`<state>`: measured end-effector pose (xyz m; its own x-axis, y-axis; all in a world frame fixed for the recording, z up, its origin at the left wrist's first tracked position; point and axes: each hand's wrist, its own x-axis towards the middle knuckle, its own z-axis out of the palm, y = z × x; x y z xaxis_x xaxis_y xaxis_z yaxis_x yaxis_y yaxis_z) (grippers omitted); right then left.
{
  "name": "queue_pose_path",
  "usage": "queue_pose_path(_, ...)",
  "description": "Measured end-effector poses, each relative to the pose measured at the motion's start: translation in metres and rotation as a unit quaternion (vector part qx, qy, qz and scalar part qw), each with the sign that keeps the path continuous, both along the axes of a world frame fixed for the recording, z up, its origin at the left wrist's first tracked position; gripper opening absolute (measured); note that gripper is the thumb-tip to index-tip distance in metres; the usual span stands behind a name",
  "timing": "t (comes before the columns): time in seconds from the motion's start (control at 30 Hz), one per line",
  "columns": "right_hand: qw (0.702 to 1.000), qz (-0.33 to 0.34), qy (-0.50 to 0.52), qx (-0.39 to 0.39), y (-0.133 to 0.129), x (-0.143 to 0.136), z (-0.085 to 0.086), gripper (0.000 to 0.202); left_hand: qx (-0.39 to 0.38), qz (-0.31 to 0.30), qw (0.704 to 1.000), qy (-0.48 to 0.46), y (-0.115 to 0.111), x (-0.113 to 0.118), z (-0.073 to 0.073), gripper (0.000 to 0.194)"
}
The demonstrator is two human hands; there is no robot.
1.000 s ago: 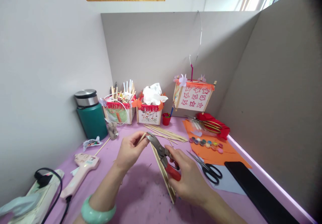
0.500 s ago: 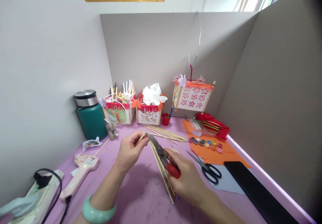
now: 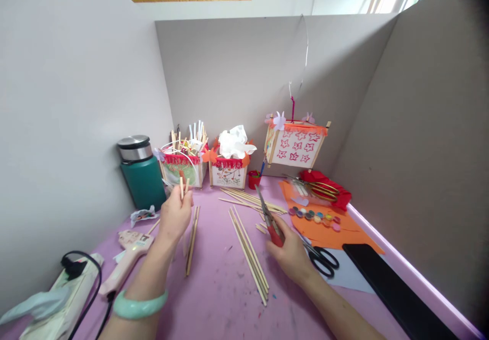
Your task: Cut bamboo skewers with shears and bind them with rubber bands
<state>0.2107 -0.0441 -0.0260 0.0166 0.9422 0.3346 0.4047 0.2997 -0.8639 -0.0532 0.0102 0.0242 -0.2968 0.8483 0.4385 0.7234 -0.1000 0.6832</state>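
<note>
My left hand [image 3: 175, 215] is closed on thin wooden sticks [image 3: 182, 187], whose two ends point up in front of the left decorated box. Some stick lengths [image 3: 193, 243] show just right of that hand, over the purple table [image 3: 214, 299]. My right hand [image 3: 288, 253] is wrapped round the red-handled shears [image 3: 269, 220], with the blades pointing up and away. Between my hands a bundle of long sticks [image 3: 248, 256] lies on the table. More sticks [image 3: 255, 200] lie farther back, and short cut pieces [image 3: 261, 228] rest beside the shears.
A green bottle [image 3: 143, 177], a pink glue gun [image 3: 128, 263] and a power strip [image 3: 57, 299] stand or lie left. Two decorated boxes [image 3: 228, 176] and a hanging lantern [image 3: 296, 146] are behind. Black scissors [image 3: 324, 261], orange paper [image 3: 324, 233] and a black slab [image 3: 385, 284] lie right.
My left hand has moved left, away from the shears, with sticks in it. My right hand and the shears have shifted right, and the shears point more upright.
</note>
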Motion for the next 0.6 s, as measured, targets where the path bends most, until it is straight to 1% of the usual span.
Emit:
queue_pose_path(0.07, 1.000, -0.006, -0.003, -0.012, 0.001, 0.000, -0.004, 0.060, -0.057, 0.052, 0.994, 0.072, 0.007, -0.007, -0.004, 0.027)
queue_pose_path(0.1, 1.000, -0.010, -0.003, -0.015, 0.002, 0.000, -0.005, 0.060, -0.078, 0.067, 0.991, 0.091, 0.010, -0.010, -0.006, 0.029)
queue_pose_path(0.2, 1.000, -0.009, -0.005, -0.011, 0.002, 0.000, -0.006, 0.060, -0.136, 0.080, 0.979, 0.127, 0.020, -0.014, -0.016, 0.029)
queue_pose_path(0.3, 1.000, 0.003, -0.019, 0.007, 0.000, -0.001, -0.005, 0.060, -0.180, 0.075, 0.967, 0.167, 0.027, -0.014, -0.030, 0.026)
queue_pose_path(0.4, 0.999, 0.006, -0.031, 0.014, -0.001, -0.002, -0.005, 0.061, -0.194, 0.073, 0.957, 0.206, 0.028, -0.011, -0.046, 0.033)
queue_pose_path(0.47, 0.999, 0.010, -0.028, 0.013, -0.001, -0.002, -0.006, 0.060, -0.193, 0.065, 0.951, 0.231, 0.025, -0.010, -0.052, 0.033)
queue_pose_path(0.53, 1.000, 0.011, -0.018, 0.011, -0.001, -0.002, -0.007, 0.060, -0.187, 0.060, 0.947, 0.253, 0.021, -0.009, -0.052, 0.032)
queue_pose_path(0.6, 1.000, 0.012, -0.010, 0.011, -0.001, -0.002, -0.009, 0.061, -0.173, 0.061, 0.946, 0.269, 0.016, -0.004, -0.048, 0.032)
